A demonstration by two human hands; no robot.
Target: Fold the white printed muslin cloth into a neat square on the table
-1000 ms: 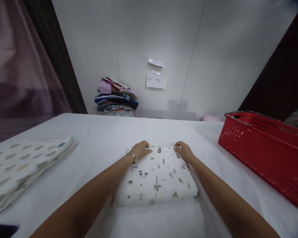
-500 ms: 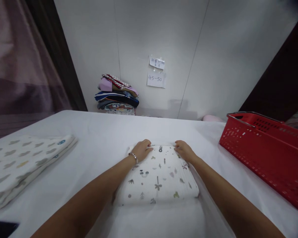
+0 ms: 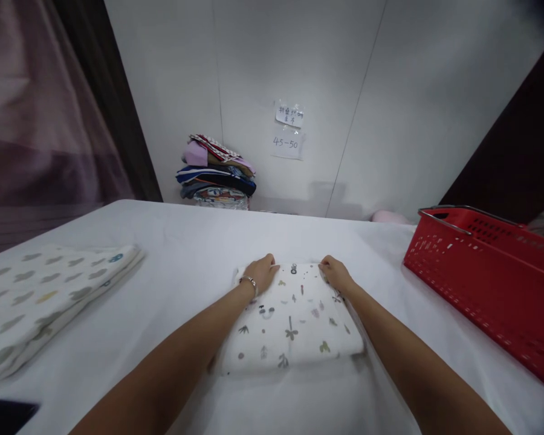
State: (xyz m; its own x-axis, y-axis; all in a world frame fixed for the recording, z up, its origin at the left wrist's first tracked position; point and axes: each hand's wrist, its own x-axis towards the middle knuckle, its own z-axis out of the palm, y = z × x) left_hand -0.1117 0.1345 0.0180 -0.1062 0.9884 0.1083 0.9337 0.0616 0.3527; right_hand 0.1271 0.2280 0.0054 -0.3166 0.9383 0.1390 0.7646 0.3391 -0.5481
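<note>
A folded white cloth (image 3: pixel 294 320) printed with small grey and green plants lies on the white-covered table in front of me. My left hand (image 3: pixel 260 273), with a bracelet at the wrist, pinches its far edge left of the middle. On the far edge's right side, my right hand (image 3: pixel 336 275) pinches the cloth between thumb and fingers. Both forearms reach along the sides of the cloth. At the left lies another folded cloth (image 3: pixel 49 290), white with grey cloud shapes; neither hand touches it.
A red plastic basket (image 3: pixel 489 290) with a metal handle stands at the right. Beyond the table's far edge, a stack of folded textiles (image 3: pixel 217 175) rests against the wall, near paper signs (image 3: pixel 288 145). A dark flat object (image 3: pixel 9 415) lies at the lower left corner.
The fingers of both hands have closed onto the cloth's far edge, where they rested more loosely before. The view has shifted slightly; the cloth stays in nearly the same place.
</note>
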